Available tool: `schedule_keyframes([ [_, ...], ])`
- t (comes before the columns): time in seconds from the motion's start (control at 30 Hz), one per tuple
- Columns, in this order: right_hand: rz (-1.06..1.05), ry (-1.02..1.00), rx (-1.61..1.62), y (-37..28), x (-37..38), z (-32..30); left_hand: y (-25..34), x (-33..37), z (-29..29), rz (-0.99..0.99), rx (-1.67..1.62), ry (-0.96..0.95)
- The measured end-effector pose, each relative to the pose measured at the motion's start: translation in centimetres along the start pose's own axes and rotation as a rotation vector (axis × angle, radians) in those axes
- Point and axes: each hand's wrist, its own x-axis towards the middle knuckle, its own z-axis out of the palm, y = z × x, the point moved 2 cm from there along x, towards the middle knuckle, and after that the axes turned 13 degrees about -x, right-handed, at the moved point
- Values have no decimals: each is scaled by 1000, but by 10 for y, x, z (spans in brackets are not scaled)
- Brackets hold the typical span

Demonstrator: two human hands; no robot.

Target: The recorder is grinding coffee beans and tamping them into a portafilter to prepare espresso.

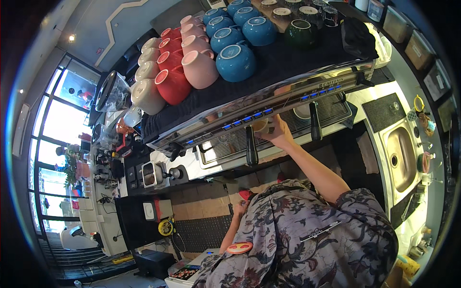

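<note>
My right hand reaches up to the front of a chrome espresso machine. Its fingers are closed around a small cup with something brownish inside, held above the drip grate beside a portafilter with a black handle. A second portafilter sits further right, close to a pale round bowl or cup on the grate. Low beside my body is my left hand, small in view, its fingers partly hidden. Just past it shows a small red thing; whether the hand holds it cannot be told.
Upturned blue cups, pink cups, red cups and white cups crowd the machine's top. A metal sink lies to the right. At left, a metal container stands on the counter.
</note>
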Motion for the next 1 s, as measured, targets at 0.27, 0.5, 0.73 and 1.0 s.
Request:
schedule_keyframes([
  [0.27,62,63,82,-8,-18,-12,-3,-4,3,-9,-72,13],
  [0.5,92,104,-152,-18,-24,-33,-5,1,5,-25,-54,20],
  [0.73,88,125,-132,-10,-38,-33,-5,-1,6,-40,-129,-20],
  [1.0,82,304,-122,18,-45,-17,7,1,2,-76,-48,-21],
])
